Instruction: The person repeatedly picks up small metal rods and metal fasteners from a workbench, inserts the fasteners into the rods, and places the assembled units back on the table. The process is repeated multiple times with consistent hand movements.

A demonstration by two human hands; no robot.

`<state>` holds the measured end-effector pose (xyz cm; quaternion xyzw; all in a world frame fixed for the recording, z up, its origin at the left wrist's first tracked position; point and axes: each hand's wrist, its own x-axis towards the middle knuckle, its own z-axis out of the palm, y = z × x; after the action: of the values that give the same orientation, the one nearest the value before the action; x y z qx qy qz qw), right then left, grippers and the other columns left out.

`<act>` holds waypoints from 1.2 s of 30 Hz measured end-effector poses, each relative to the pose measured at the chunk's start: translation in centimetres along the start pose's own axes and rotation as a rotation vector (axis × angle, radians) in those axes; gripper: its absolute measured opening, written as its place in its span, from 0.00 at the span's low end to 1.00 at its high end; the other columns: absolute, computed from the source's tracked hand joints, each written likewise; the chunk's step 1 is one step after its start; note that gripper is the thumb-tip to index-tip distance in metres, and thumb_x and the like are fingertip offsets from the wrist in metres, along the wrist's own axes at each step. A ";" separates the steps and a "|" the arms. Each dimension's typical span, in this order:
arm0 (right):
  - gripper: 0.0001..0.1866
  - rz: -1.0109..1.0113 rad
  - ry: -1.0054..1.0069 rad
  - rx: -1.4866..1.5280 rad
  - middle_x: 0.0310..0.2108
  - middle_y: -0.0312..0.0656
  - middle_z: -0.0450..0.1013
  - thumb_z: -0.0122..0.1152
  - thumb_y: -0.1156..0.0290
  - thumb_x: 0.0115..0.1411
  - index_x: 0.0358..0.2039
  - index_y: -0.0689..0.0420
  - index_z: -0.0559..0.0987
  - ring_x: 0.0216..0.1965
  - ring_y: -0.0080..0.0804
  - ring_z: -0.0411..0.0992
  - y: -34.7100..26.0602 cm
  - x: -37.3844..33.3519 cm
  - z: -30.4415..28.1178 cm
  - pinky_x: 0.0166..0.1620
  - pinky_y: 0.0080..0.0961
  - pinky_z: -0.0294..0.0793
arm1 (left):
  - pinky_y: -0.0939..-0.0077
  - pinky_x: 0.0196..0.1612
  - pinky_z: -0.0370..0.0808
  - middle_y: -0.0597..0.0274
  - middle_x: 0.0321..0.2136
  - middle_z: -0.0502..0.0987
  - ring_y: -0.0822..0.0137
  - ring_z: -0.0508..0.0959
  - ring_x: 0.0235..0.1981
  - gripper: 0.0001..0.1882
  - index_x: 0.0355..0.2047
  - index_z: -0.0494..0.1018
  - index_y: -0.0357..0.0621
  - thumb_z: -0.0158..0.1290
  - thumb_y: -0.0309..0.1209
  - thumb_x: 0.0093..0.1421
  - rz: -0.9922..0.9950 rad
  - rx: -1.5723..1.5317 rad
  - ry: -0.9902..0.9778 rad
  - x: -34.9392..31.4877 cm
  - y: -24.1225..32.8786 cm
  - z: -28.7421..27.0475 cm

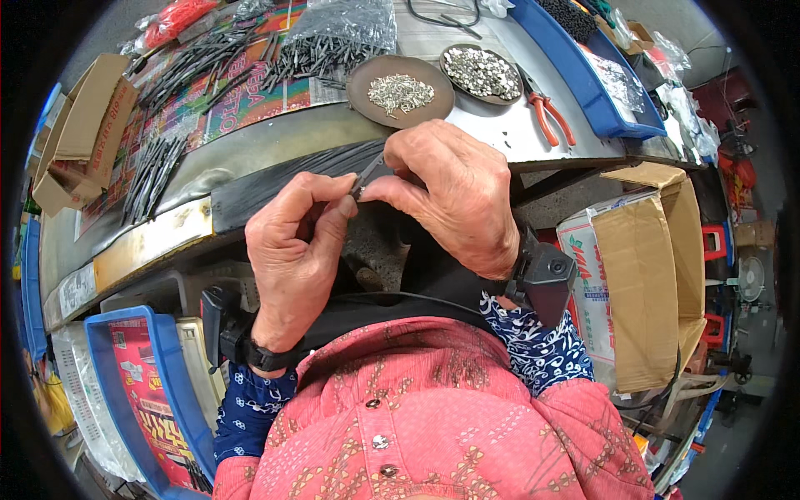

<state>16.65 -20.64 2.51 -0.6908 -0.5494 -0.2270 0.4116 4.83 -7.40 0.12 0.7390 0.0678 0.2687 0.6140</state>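
As left hand [292, 237] pinches dark slim piece [368, 173] at near end, right hand [454, 196] clamps it from right; long axis slants forward-right from left fingertips; both hands equally near.

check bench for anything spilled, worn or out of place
A couple of tiny dark bits lie loose on the bench, left of the orange-handled pliers, outside the nearby dish. The bench's front edge looks worn, brown-stained at left.

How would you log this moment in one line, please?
left hand: pinching small dark piece | right hand: at same piece | nearby: brown plate, small metal parts, red-handled pliers
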 end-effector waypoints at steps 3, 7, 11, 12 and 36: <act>0.13 0.029 0.018 0.066 0.24 0.42 0.72 0.71 0.77 0.43 0.29 0.60 0.76 0.25 0.38 0.72 -0.2 -0.2 0.5 0.28 0.28 0.71 | 0.90 0.26 0.65 0.69 0.25 0.74 0.84 0.69 0.24 0.07 0.39 0.76 0.36 0.53 0.19 0.61 -0.037 -0.181 0.023 0.0 -0.2 0.3; 0.11 0.000 0.045 0.141 0.26 0.43 0.71 0.67 0.79 0.45 0.30 0.60 0.75 0.28 0.40 0.72 -0.4 -0.6 1.6 0.31 0.32 0.72 | 0.88 0.23 0.65 0.68 0.24 0.75 0.82 0.68 0.21 0.07 0.40 0.75 0.36 0.52 0.19 0.61 -0.057 -0.335 0.040 -0.2 -0.6 0.6; 0.09 0.215 0.056 0.326 0.26 0.44 0.74 0.66 0.80 0.48 0.31 0.63 0.76 0.27 0.35 0.74 -1.0 -1.4 1.9 0.30 0.26 0.73 | 0.88 0.23 0.65 0.66 0.26 0.76 0.81 0.69 0.21 0.06 0.40 0.75 0.36 0.53 0.20 0.62 -0.089 -0.416 0.013 -0.4 -0.8 0.3; 0.09 0.301 0.059 0.395 0.26 0.44 0.73 0.65 0.80 0.49 0.31 0.63 0.75 0.27 0.35 0.74 -1.3 -1.7 2.0 0.30 0.25 0.73 | 0.88 0.23 0.65 0.66 0.26 0.76 0.81 0.69 0.21 0.06 0.40 0.75 0.36 0.53 0.20 0.62 -0.097 -0.431 0.005 -0.4 -0.9 0.2; 0.11 0.233 0.236 0.172 0.28 0.45 0.72 0.65 0.83 0.49 0.33 0.62 0.74 0.26 0.38 0.73 -2.7 -2.3 3.9 0.27 0.29 0.74 | 0.88 0.22 0.61 0.70 0.23 0.73 0.82 0.67 0.20 0.06 0.40 0.74 0.37 0.51 0.20 0.63 -0.125 -0.506 0.093 -0.9 -0.8 1.0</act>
<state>12.92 -18.63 -0.56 -0.6806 -0.4310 -0.2092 0.5543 4.70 -8.44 -1.00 0.5432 0.0721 0.2723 0.7910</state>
